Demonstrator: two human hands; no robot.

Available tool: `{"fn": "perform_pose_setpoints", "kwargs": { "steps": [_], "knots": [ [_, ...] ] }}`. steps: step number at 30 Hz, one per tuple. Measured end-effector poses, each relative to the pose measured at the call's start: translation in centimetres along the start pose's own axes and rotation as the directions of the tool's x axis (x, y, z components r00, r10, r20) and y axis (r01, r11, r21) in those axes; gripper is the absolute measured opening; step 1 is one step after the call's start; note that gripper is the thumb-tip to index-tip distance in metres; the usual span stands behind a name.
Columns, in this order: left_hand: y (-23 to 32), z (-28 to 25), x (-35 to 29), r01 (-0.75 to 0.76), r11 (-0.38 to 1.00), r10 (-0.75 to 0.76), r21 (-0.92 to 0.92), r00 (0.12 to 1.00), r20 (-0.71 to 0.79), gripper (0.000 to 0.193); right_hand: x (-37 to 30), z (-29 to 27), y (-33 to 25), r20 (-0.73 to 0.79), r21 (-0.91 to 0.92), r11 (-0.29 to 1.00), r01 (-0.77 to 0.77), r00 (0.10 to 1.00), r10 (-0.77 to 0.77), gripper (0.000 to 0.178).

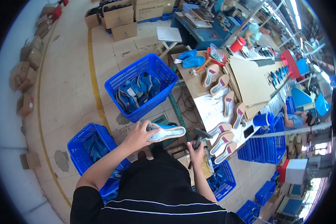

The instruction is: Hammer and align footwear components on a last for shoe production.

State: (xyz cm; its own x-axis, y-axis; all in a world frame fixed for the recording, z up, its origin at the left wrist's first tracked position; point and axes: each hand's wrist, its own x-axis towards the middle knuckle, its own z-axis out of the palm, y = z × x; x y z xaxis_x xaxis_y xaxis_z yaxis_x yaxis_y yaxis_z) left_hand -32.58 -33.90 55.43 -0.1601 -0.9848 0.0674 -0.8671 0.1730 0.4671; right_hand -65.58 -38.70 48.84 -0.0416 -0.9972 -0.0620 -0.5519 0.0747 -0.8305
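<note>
My left hand (139, 135) is closed round the heel end of a blue shoe last (168, 132), its pale underside with a tan rim turned up towards me. In my right hand (196, 154) is a hammer (201, 135), gripped by its dark handle with the head pointing up, just right of the last's toe and apart from it. Several tan shoe soles (223, 142) with dark red patches lie along the near side of the worktable (204, 101), to the right of the hammer.
A blue crate (114, 83) of shoe lasts stands ahead; another blue crate (73, 149) is at my left. Blue lasts (193, 61) and a red basket (223, 61) sit at the table's far end, beside stacked cardboard sheets (250, 80). Two people work further right.
</note>
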Motion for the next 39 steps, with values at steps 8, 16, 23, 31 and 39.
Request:
{"fn": "perform_pose_setpoints", "kwargs": {
  "steps": [8,16,23,31,39],
  "knots": [
    [-2.9,5.3,-0.8,-0.101,0.993,0.087,-0.058,0.976,-0.201,0.068,6.5,3.9,6.1,0.425,0.427,0.89,-0.158,0.904,-0.044,0.045],
    [2.0,-4.6,-1.6,-0.095,0.859,-0.283,-0.504,0.731,-0.62,0.028,9.4,2.2,-3.4,0.415,0.5,0.865,-0.04,0.888,-0.199,0.022],
    [1.4,-8.3,-0.7,0.149,0.653,-0.741,-0.742,0.328,-0.586,0.023,9.8,4.9,-13.9,0.78,0.293,0.86,-0.418,0.624,0.038,0.023],
    [-0.7,-7.3,-5.2,0.146,0.42,-0.904,-0.896,-0.014,-0.427,0.029,10.4,8.6,-17.8,0.971,-0.021,0.891,-0.454,0.202,0.126,0.021],
    [-4.6,-3.4,-12.3,0.146,0.182,-0.909,-0.972,-0.352,-0.223,0.035,7.2,15.1,-19.8,0.98,-0.173,0.922,-0.345,0.033,0.196,0.022]
  ]
}}
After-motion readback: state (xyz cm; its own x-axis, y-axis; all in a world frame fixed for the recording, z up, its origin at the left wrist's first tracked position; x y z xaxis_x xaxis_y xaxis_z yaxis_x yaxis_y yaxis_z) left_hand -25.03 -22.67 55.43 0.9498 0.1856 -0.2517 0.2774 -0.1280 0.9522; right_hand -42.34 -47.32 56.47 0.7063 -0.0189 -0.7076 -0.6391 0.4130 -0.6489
